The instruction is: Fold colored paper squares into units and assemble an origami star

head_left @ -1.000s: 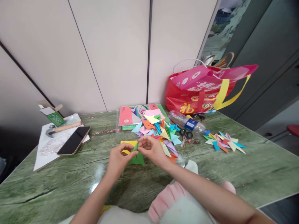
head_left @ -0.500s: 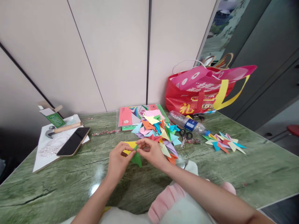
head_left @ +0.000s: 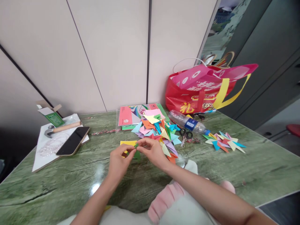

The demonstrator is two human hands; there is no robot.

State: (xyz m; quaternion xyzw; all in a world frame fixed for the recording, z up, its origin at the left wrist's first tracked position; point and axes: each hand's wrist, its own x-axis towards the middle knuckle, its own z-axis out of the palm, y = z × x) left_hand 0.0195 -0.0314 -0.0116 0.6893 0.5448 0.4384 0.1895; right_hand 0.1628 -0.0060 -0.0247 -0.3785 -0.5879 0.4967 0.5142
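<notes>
Between the fingertips of my left hand (head_left: 121, 156) and my right hand (head_left: 152, 152) is a small piece of folded green paper (head_left: 137, 155), pinched from both sides. My fingers cover much of it. Behind my left fingers shows a yellow paper (head_left: 128, 143), lying on the table or just above it; I cannot tell which. A heap of folded colored paper pieces (head_left: 153, 125) lies just beyond my right hand. Further right, a ring of interlocked folded papers (head_left: 224, 142) rests on the tabletop.
Scissors (head_left: 185, 136) and a plastic bottle (head_left: 191, 122) lie right of the heap, before a red gift bag (head_left: 197, 90). Packs of colored paper (head_left: 126, 117) sit behind it. At left are a phone (head_left: 73, 141), a hammer (head_left: 63, 128) and a small green box (head_left: 54, 118).
The green paper has turned between my fingers, so less of it hangs below them. Both hands keep their pinch in nearly the same place.
</notes>
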